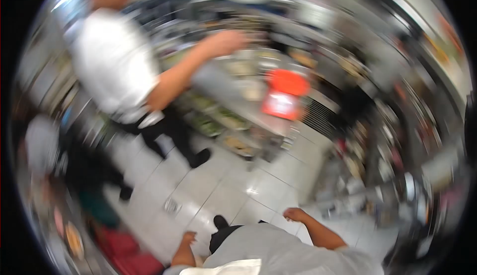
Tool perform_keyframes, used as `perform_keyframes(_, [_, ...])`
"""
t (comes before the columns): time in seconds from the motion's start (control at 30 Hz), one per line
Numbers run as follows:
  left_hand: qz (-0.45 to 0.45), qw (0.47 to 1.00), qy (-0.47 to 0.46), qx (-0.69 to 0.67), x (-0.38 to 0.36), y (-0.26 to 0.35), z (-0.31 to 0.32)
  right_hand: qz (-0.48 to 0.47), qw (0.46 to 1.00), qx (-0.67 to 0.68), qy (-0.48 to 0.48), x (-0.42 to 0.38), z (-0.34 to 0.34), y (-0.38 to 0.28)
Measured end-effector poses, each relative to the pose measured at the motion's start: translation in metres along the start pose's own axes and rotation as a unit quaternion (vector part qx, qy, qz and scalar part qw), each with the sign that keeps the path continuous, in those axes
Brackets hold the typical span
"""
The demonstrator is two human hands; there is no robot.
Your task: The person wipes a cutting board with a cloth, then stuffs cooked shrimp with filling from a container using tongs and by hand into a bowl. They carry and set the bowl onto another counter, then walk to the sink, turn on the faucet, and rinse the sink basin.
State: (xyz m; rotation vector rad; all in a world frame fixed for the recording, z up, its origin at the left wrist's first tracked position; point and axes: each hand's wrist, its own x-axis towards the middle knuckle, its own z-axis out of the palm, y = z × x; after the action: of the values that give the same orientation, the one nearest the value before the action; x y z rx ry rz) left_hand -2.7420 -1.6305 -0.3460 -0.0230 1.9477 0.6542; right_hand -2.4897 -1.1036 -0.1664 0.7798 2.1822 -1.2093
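Observation:
My left hand point(189, 237) hangs low beside my body, above the tiled floor point(208, 180). It is small and blurred, and I cannot make out its fingers or anything in them. On the other side, my right hand point(295, 214) hangs out from my grey shirt point(283, 250) with its fingers curled in; nothing shows in it. Neither hand touches a counter. A dark shoe point(220, 221) of mine shows on the floor between the hands.
A person in a white shirt point(117, 61) stands at a blurred counter, one arm reaching over it. Bright orange-red objects point(288, 82) sit at its end, above shelves of food trays point(208, 121). Another person point(42, 143) is at left. Cluttered shelving point(377, 156) lines the right.

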Motion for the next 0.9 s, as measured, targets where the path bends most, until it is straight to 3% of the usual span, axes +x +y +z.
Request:
perform_keyframes(0.03, [0.05, 0.995, -0.039, 0.081, 0.026, 0.035, 0.016, 0.029, 0.997, 0.068, 0.028, -0.029, 0.006, 0.013])
perform_keyframes(0.07, [-0.002, 0.993, -0.013, -0.119, 0.006, 0.092, 0.035, 0.05, 0.988, 0.136, 0.056, -0.054, 0.013, 0.028])
perform_keyframes(0.13, [0.102, 0.988, -0.063, -0.098, -0.006, 0.191, 0.063, 0.107, 0.958, 0.24, 0.113, -0.09, 0.043, 0.087])
perform_keyframes(0.2, [0.148, 0.981, -0.121, 0.018, -0.01, 0.287, 0.107, 0.147, 0.89, 0.385, 0.196, -0.132, 0.08, 0.165])
perform_keyframes(0.3, [0.168, 0.949, -0.19, 0.186, -0.024, 0.364, 0.157, 0.236, 0.668, 0.576, 0.407, -0.225, 0.195, 0.244])
perform_keyframes(0.37, [0.163, 0.925, -0.202, 0.279, -0.022, 0.409, 0.195, 0.307, 0.494, 0.665, 0.469, -0.285, 0.267, 0.262])
perform_keyframes(0.4, [0.168, 0.918, -0.205, 0.295, -0.021, 0.434, 0.234, 0.306, 0.478, 0.674, 0.473, -0.319, 0.281, 0.273])
perform_keyframes(0.5, [0.154, 0.906, -0.216, 0.33, -0.013, 0.465, 0.303, 0.324, 0.289, 0.748, 0.503, -0.386, 0.333, 0.254])
perform_keyframes(0.53, [0.178, 0.885, -0.227, 0.365, -0.016, 0.471, 0.328, 0.324, 0.285, 0.751, 0.5, -0.391, 0.337, 0.25])
perform_keyframes(0.6, [0.206, 0.836, -0.25, 0.442, -0.034, 0.483, 0.378, 0.293, 0.201, 0.786, 0.505, -0.397, 0.342, 0.246])
perform_keyframes(0.67, [0.199, 0.785, -0.267, 0.522, -0.051, 0.491, 0.43, 0.247, 0.181, 0.81, 0.501, -0.385, 0.331, 0.25])
perform_keyframes(0.8, [0.219, 0.693, -0.304, 0.616, -0.068, 0.499, 0.536, 0.181, 0.237, 0.808, 0.509, -0.4, 0.251, 0.263])
perform_keyframes(0.83, [0.247, 0.649, -0.31, 0.649, -0.066, 0.5, 0.564, 0.155, 0.262, 0.8, 0.516, -0.409, 0.235, 0.276])
perform_keyframes(0.87, [0.366, 0.556, -0.384, 0.639, -0.054, 0.501, 0.592, 0.157, 0.266, 0.802, 0.511, -0.418, 0.226, 0.292])
perform_keyframes(0.9, [0.421, 0.506, -0.419, 0.626, -0.05, 0.503, 0.616, 0.152, 0.252, 0.791, 0.536, -0.428, 0.217, 0.31])
